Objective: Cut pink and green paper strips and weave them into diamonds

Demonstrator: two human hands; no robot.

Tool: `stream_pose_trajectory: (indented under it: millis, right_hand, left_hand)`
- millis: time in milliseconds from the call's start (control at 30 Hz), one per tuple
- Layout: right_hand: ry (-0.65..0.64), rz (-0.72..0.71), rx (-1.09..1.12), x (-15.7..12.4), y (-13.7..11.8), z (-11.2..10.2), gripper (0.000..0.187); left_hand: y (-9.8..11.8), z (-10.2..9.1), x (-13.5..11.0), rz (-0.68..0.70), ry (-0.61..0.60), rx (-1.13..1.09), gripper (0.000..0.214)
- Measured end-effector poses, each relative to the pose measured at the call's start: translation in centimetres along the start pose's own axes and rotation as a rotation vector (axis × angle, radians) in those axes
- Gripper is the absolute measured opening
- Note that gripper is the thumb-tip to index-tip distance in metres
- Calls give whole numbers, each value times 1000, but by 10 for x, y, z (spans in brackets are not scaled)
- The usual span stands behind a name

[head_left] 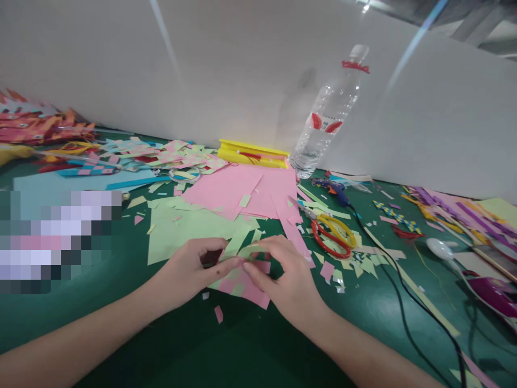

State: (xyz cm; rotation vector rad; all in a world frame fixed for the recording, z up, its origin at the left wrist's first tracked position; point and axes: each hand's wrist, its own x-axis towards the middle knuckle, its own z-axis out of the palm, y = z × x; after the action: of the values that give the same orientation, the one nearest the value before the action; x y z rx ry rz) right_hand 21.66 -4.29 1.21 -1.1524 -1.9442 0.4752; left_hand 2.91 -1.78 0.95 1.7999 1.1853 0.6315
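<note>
Close together in front of me, both hands work on a woven piece of pink and light-green paper (pixel 250 291). My left hand (pixel 194 269) pinches its left side, where a light-green paper strip (pixel 239 239) sticks up and away. My right hand (pixel 285 272) has thumb and fingers closed on another light-green strip (pixel 251 249), which is bent into a curve. The fingertips of the two hands nearly meet. Part of the weave is hidden behind the fingers. Beneath and beyond lie a light-green sheet (pixel 177 223) and pink sheets (pixel 230 186).
Scissors with red and yellow handles (pixel 333 234) lie to the right, near a blue glue gun (pixel 333 188) whose black cord (pixel 398 264) runs toward me. A leaning water bottle (pixel 327 118) touches the wall. Paper scraps, a yellow folded holder (pixel 254 156) and a purple-handled tool (pixel 490 293) surround this spot.
</note>
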Motion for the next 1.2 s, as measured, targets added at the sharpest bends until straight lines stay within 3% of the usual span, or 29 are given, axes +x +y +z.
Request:
stream_pose_trajectory:
  millis: [200, 367, 567, 933, 1200]
  right_hand:
    - [13, 3, 49, -1, 4, 2, 10]
    - [10, -66, 35, -2, 4, 3, 16]
    - [71, -192, -70, -2, 5, 5, 10]
    - [123, -363, -191, -2, 9, 6, 12]
    - [102, -395, -241, -3, 9, 5, 14]
  left_hand:
    - [5, 0, -1, -55, -33, 7, 44]
    - [2, 2, -2, -70, -25, 52, 41]
    - [-1, 5, -4, -111, -43, 11, 33]
    - [-2, 5, -5, -99, -44, -19, 32]
    - [-4, 6, -5, -82, -49, 1, 29]
